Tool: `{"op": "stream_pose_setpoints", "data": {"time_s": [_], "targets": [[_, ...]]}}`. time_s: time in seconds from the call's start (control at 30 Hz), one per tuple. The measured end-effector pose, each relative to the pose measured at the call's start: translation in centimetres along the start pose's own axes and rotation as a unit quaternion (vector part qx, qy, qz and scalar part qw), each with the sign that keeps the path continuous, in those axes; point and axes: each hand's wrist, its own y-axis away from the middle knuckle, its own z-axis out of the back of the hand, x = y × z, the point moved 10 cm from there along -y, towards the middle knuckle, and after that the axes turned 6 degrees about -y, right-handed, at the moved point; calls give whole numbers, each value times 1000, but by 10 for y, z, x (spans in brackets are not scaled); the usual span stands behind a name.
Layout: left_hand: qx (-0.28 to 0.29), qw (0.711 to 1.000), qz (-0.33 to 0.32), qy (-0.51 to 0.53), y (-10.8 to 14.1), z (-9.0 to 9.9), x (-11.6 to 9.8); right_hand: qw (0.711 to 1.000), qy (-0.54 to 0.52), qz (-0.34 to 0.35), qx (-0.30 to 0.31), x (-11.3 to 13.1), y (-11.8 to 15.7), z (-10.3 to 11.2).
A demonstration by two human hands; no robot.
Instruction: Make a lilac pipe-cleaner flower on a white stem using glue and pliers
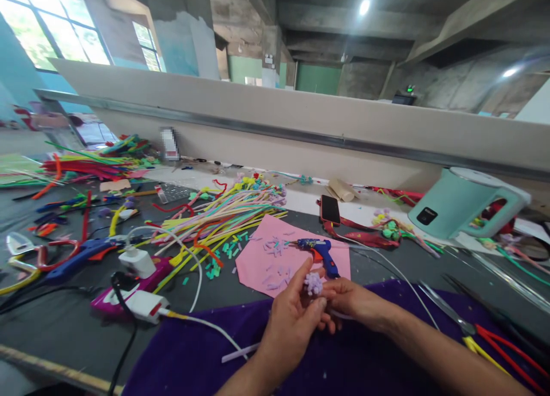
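My left hand (290, 313) is curled around a small lilac flower cluster (314, 283), made of many short fuzzy pieces. From the right, the fingers of my right hand (354, 301) close on the same flower near its base; the exact grip is partly hidden. Just beyond my hands, a blue hot glue gun (329, 261) lies on a pink sheet (253, 264). Short lilac cut pieces (277, 277) are scattered over that sheet. A pale lilac strip (238, 353) sticks out to the left from under my left wrist, above a dark purple cloth (193, 356).
Bundled pipe cleaners (223, 212) and green snippets (227, 250) lie behind left. A magenta power strip (107, 295) with cables and pliers (38, 258) occupy the left. A phone (330, 208), a mint kettle (451, 204) and scissors (468, 327) are at right. A low partition (301, 115) stands behind.
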Motion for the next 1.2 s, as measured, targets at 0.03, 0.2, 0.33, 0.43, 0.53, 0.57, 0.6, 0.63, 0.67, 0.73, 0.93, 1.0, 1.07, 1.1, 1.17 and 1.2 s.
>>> {"op": "stream_pose_setpoints", "data": {"time_s": [0.03,0.2,0.33,0.43,0.53,0.57,0.6,0.63,0.67,0.73,0.93,1.0,1.07,1.1,1.17,1.2], "targets": [[1,1000,0,-9,0,0,1,1000,2,0,0,0,0,0],[12,1000,5,-24,0,-2,2,1000,8,-4,-7,0,2,-1],[15,1000,-5,-26,-1,-4,0,999,6,7,-42,4,5,3],[9,999,-14,-43,-2,-1,0,998,1,16,-64,6,7,8],[12,999,-8,-36,-3,1,0,998,-15,17,-62,5,9,9],[12,999,-3,-30,-3,2,0,998,-20,15,-62,4,9,9],[12,1000,0,-25,-3,2,-1,998,-24,12,-62,4,10,9],[11,1000,3,-22,-3,2,-2,998,-26,8,-60,3,10,7],[8,1000,5,-23,-3,3,-3,998,-27,2,-53,3,10,5],[-6,999,6,-33,-3,8,-4,999,-27,-10,-35,1,10,-2],[-39,997,4,-59,-6,21,2,997,-25,26,-67,12,12,-4],[-41,998,11,-49,-7,23,2,996,-42,44,-69,16,13,-5],[-35,999,21,-23,-7,22,2,994,-75,47,-62,17,12,-6],[-26,999,30,-6,-8,21,3,993,-95,48,-58,17,12,-7],[-8,998,52,25,-8,17,7,989,-126,51,-50,17,12,-8],[-3,997,64,34,-8,16,10,988,-136,51,-45,17,11,-9]]}}
